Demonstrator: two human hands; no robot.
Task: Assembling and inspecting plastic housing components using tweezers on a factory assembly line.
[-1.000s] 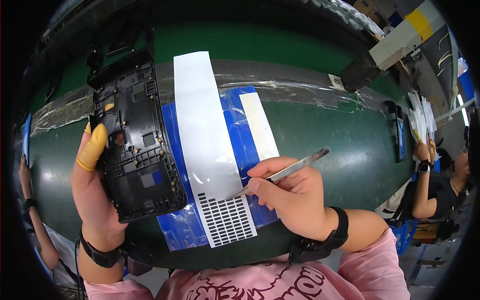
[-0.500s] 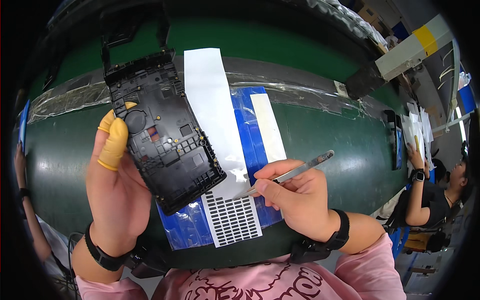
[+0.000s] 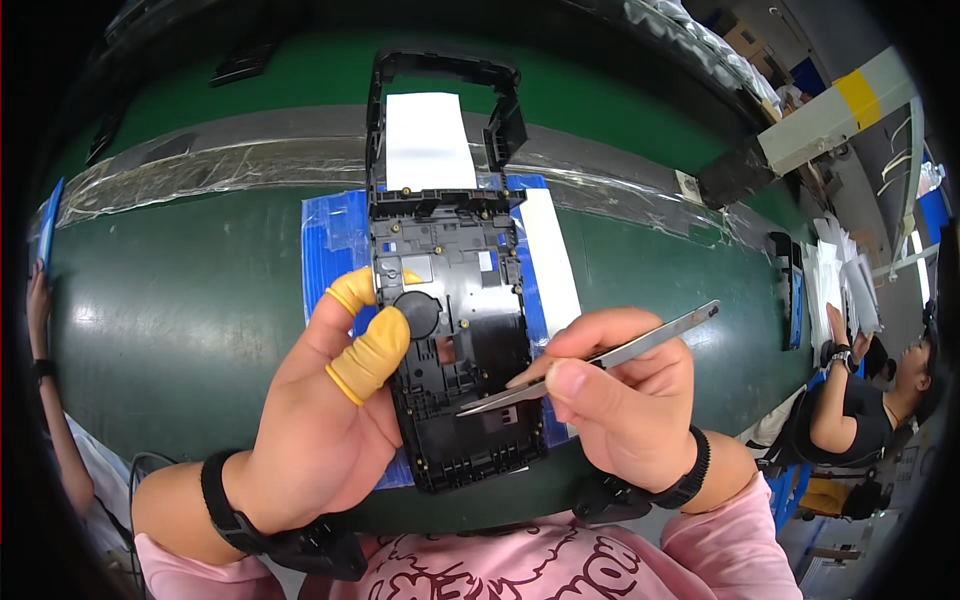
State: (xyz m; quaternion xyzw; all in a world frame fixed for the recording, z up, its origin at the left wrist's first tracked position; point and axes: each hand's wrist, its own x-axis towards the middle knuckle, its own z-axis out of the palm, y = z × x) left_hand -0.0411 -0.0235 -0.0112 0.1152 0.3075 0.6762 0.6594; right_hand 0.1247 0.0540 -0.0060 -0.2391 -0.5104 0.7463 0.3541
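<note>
My left hand [image 3: 335,420], with yellow finger cots on thumb and a finger, grips the left side of a black plastic housing [image 3: 470,365]. The housing has ribs, small brass-coloured inserts and an open frame at its far end. My right hand [image 3: 635,400] is closed around metal tweezers [image 3: 655,342]. Their tips are over the lower part of the housing; I cannot tell whether they touch it or pinch something tiny. Through the open frame shows white paper [image 3: 430,140]. The housing covers the sheet of small black labels.
Blue sheeting [image 3: 335,235] and a cream strip [image 3: 550,260] lie beneath on the green table [image 3: 190,320]. Clear tape over a dark band [image 3: 250,165] crosses the table. At right, a co-worker [image 3: 865,400] handles papers; another person's arm [image 3: 60,420] shows at left.
My left hand has brought the housing rightward and more upright, over the label sheet. The tweezers in my right hand have moved from the sheet to above the housing.
</note>
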